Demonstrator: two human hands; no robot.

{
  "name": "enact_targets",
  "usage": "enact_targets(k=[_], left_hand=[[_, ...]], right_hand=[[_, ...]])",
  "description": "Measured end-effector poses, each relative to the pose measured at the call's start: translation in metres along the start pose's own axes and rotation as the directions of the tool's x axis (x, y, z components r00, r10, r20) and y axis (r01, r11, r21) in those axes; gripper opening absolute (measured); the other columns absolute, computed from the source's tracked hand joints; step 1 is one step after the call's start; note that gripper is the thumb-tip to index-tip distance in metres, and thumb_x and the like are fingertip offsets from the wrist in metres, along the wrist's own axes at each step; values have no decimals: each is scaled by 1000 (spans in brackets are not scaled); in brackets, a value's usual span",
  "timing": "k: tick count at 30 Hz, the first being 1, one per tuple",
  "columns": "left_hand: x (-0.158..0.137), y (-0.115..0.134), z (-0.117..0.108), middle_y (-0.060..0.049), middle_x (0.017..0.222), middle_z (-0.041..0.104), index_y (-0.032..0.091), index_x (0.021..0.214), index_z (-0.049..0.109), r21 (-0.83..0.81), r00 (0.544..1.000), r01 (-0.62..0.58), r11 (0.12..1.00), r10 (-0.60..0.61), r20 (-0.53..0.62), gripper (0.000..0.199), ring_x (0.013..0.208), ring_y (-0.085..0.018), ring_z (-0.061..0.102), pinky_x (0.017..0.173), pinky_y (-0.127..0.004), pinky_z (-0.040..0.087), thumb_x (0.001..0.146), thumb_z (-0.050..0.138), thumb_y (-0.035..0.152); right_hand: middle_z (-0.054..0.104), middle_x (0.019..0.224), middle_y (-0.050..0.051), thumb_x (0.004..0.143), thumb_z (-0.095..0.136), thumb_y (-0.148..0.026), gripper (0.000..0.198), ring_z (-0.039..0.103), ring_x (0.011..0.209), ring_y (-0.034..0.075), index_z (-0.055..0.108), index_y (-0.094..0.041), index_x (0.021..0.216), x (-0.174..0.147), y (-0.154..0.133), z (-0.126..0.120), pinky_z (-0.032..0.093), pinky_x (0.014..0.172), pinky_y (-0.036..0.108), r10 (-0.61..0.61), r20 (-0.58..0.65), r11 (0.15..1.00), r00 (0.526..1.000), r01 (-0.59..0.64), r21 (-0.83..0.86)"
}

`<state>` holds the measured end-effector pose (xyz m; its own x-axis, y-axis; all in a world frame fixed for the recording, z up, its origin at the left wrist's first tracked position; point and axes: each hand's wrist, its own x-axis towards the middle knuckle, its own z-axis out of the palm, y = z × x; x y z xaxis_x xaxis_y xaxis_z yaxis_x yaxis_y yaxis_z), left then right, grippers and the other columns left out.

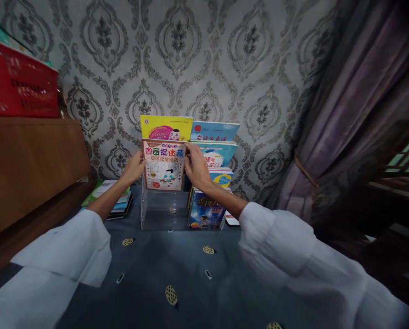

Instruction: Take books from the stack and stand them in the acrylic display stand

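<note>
A brown-bordered picture book (164, 176) stands upright in the left column of a clear tiered book rack (156, 214). My left hand (134, 167) pinches its left edge. At its upper right edge, my right hand (197, 167) has its fingers closed on the cover's side. Behind this book rises a yellow book (166, 125). The rack's right column holds a blue book (215, 130) at the back, a light-blue book (221, 155) before it, books with a yellow patch (223, 179) lower down, and a dark-blue book (206, 212) in front. My right wrist partly covers some of these.
More books lie stacked (118, 201) on the dark patterned tablecloth (139, 283), left of the rack. A red basket (23, 82) sits on a wooden cabinet (33, 169) at the left. Patterned wallpaper (204, 59) is behind; a purple curtain (331, 123) hangs at the right.
</note>
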<state>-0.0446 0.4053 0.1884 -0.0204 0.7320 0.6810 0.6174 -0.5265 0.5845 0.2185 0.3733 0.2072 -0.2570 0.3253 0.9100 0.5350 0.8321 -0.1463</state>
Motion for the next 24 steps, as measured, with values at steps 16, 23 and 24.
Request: enact_targets(k=[16, 23, 24], left_hand=[[3, 12, 1, -12, 100, 72, 24, 97, 59, 265, 993, 116, 957, -109, -44, 10, 107, -37, 67, 96, -52, 50, 89, 53, 24], [4, 12, 5, -15, 108, 72, 22, 106, 56, 278, 989, 145, 950, -149, -6, 15, 113, -38, 65, 101, -54, 46, 92, 52, 26], [4, 10, 6, -15, 107, 72, 22, 106, 56, 273, 989, 143, 951, -147, -6, 15, 113, -38, 65, 101, -54, 46, 92, 52, 27]], right_hand=[[59, 138, 18, 90, 43, -9, 43, 55, 132, 27, 60, -16, 129, -52, 2, 7, 46, 111, 50, -10, 190, 998, 982, -3, 70], [66, 126, 14, 89, 43, -6, 45, 62, 120, 26, 62, -20, 127, -79, -12, 3, 51, 103, 47, 15, 279, 990, 960, -52, 128], [67, 124, 13, 89, 43, -6, 44, 63, 118, 26, 63, -20, 127, -83, -15, 3, 51, 102, 47, 20, 292, 989, 956, -62, 135]])
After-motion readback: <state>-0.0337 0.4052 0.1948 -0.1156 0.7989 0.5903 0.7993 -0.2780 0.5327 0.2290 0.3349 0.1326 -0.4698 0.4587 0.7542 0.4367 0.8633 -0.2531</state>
